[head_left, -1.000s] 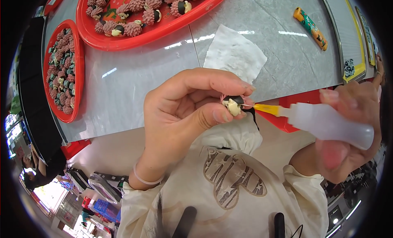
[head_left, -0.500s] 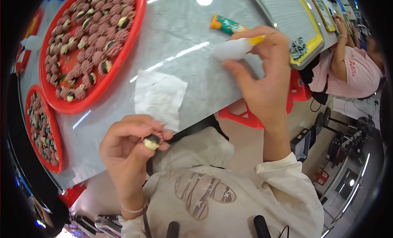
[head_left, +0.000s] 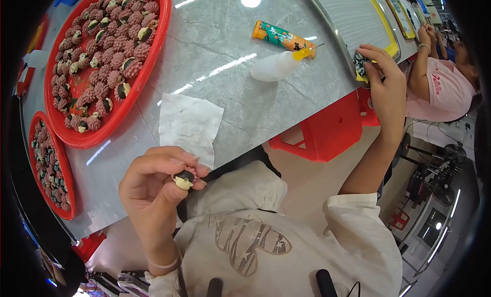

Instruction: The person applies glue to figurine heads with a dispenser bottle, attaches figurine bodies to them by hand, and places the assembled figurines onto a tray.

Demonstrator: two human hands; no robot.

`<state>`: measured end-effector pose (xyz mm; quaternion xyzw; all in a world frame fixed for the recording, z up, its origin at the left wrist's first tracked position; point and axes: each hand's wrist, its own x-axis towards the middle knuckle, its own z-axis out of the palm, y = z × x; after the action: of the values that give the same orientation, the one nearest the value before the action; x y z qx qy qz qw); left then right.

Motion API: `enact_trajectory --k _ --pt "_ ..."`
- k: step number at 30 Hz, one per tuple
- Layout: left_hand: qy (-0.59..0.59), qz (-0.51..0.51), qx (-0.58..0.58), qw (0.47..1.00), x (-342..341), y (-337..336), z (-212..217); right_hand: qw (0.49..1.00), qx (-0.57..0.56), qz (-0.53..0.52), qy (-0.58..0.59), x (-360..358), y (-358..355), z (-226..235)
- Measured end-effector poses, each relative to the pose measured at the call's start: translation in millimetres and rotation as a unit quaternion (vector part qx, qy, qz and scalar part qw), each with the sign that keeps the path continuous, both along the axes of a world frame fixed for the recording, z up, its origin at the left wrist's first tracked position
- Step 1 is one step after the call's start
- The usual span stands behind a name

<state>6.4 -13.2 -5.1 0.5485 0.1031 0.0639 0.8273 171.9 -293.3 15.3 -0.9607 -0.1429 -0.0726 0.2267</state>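
My left hand, closed, pinches a small figure between thumb and fingers over my lap. It has a cream and black end and a ridged pink part, mostly behind the fingertips. At the upper right, my right hand reaches a small heap of dark and pale pieces on the near corner of a yellow-edged tray. Its thumb and index finger are apart at the heap. A white squeeze bottle with a yellow needle tip is on the grey table, beside an orange and green tube.
A white tissue lies near the table's front edge. Two red trays of pink ridged pieces are at the left. A red stool stands below the table edge. A person in pink sits at the far right.
My right hand has let go of the squeeze bottle, which is now on the table, and has moved right to the heap of pieces. My left hand keeps hold of the figure.
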Motion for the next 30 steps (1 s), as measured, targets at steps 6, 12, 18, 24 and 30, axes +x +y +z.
enact_trajectory --k 6,12,18,24,30 --pt "0.014 -0.008 0.021 1.000 0 -2 2 0.999 0.051 -0.004 0.000 2 2 2" --pt "0.004 0.001 -0.013 1.000 -1 -1 2 0.921 0.388 0.021 0.036 -11 10 9" --pt "-0.006 -0.016 -0.080 0.997 0 -3 3 0.796 0.563 0.122 0.186 -31 30 4" --pt "-0.016 -0.058 -0.131 0.990 1 -3 2 0.684 0.637 0.166 0.316 -49 55 5" --pt "-0.024 -0.072 -0.150 0.986 -1 -3 3 0.605 0.642 0.162 0.443 -62 82 5"
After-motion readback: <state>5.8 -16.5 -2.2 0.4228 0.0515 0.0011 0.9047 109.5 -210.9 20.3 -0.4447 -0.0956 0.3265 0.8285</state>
